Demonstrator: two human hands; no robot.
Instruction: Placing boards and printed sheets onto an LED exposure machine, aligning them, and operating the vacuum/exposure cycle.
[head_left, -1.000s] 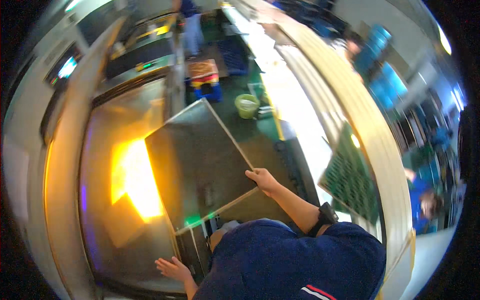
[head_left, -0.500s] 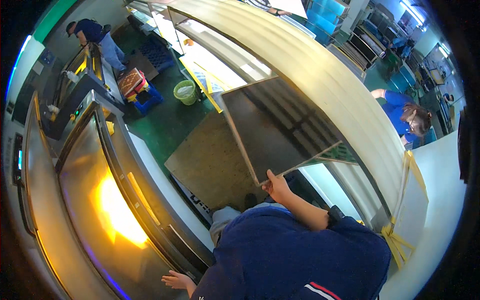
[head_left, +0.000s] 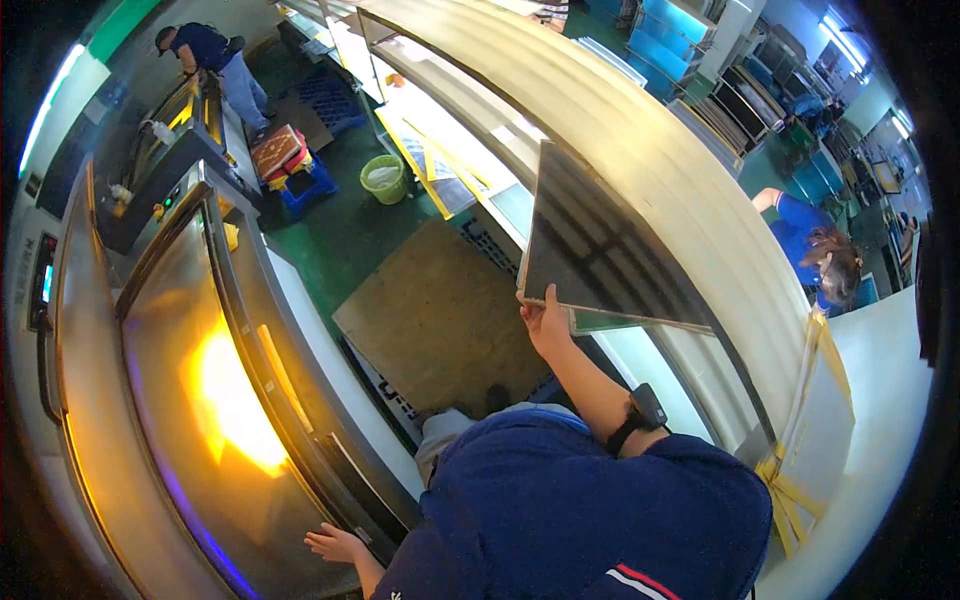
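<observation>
My right hand (head_left: 545, 320) grips the near left corner of a large, dark, thin-framed panel (head_left: 610, 250). The thumb lies on its upper side, and the panel slants to the right, beneath the curved cream cover (head_left: 640, 130). Under its near edge shows a strip of green (head_left: 598, 321). Over at the lower left, my left hand (head_left: 335, 545) is open and holds nothing, its fingers stretched out by the edge of a machine. That machine has a grey bed (head_left: 185, 380) with a bright yellow glow, and its lid (head_left: 95, 420) stands raised at the far left.
A flat brown board (head_left: 440, 320) lies on the floor ahead of me. Beyond it stand a green bin (head_left: 384, 180) and a blue crate (head_left: 305, 188) with things stacked on it. One person (head_left: 215, 70) bends over equipment at the far left; another (head_left: 815, 245) is at the right.
The panel has swung to the right and away from the board, and now looks narrower. My right hand has moved up with it. My left hand stays open, shifted slightly left.
</observation>
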